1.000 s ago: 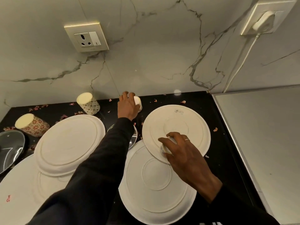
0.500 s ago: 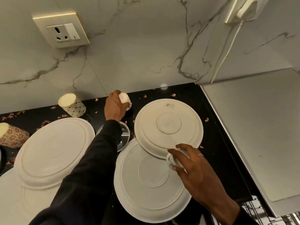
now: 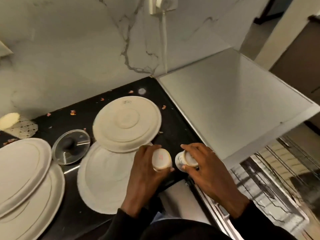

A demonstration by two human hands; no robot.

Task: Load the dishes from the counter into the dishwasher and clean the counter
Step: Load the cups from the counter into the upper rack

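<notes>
Cups are up: your left hand (image 3: 145, 172) grips one cup (image 3: 161, 159), your right hand (image 3: 206, 170) clasps another (image 3: 186, 159), both just right of the lower plate (image 3: 103, 177), over the black counter's (image 3: 174, 135) front edge.

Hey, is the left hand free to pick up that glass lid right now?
Probably not: the left hand is already closed around a cup. The glass lid lies uncovered on the counter, so only the full grip stops it.

White marble wall (image 3: 72, 54) with grey veins behind, wall socket (image 3: 162, 4) at the top with a white cord (image 3: 164, 42) hanging straight down, pale flat-topped cabinet (image 3: 230, 101) on the right, dim doorway (image 3: 280, 7) far upper right
</notes>
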